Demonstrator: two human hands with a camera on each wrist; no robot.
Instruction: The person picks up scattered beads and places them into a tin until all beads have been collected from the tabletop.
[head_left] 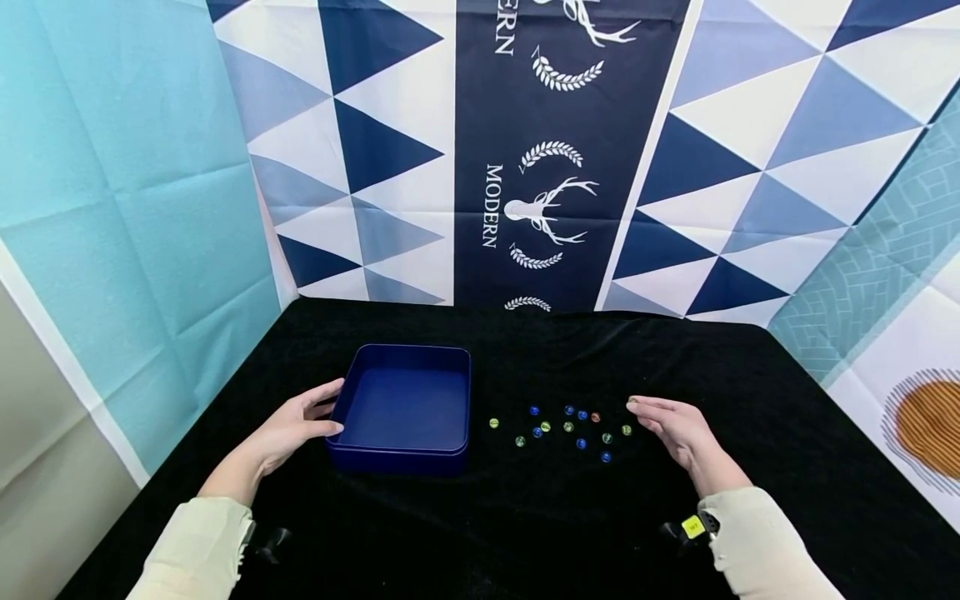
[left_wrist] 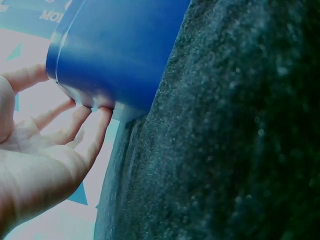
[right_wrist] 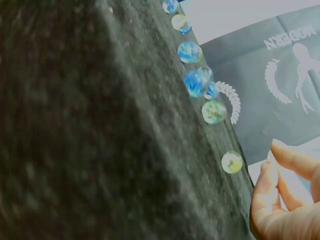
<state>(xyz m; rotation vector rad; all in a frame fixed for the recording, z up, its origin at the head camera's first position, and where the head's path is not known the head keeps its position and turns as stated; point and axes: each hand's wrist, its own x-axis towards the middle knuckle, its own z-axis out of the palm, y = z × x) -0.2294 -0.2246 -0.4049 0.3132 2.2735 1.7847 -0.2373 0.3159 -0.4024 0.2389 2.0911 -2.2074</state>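
Observation:
A dark blue square box [head_left: 397,465], open at the top, stands on the black cloth. My left hand [head_left: 288,429] is at its left side, fingertips touching the outer wall and the thumb at the rim; the left wrist view shows these fairly straight fingers [left_wrist: 102,125] against the rounded corner. Right of the marbles, my right hand [head_left: 678,429] pinches a small marble [right_wrist: 270,156] between thumb and fingertips, mostly covered by them. Several glass marbles lie loose between box and right hand, including a yellow-green marble [head_left: 627,430], a blue marble [head_left: 606,457] and a red marble [head_left: 596,417].
Black cloth [head_left: 525,533] covers the table. Patterned hangings [head_left: 525,125] stand behind its back edge, with a light blue hanging [head_left: 127,167] at the left. Another yellow-green marble [head_left: 493,423] lies closest to the box's right wall.

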